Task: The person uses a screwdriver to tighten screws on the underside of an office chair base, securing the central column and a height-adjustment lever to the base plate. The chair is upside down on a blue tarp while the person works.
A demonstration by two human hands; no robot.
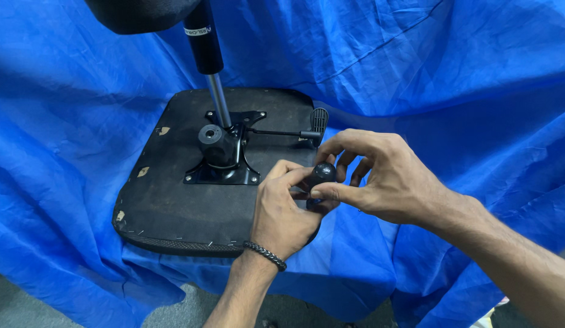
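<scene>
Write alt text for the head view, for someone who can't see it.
Both hands meet at a round black knob near the right edge of an upturned black chair seat: left hand beneath, right hand pinching it. A metal mechanism plate with a lever sits mid-seat, on blue cloth.

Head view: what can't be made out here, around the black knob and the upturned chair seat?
- Black knob: its lower part and whatever it joins, hidden by the fingers of the left hand and right hand.
- Seat underside: near right corner covered by the left hand.
- Gas cylinder: upper end cut off by the top edge.
- Dark padded part: mostly cropped at the top edge.
- Floor: draped over by blue cloth.
</scene>
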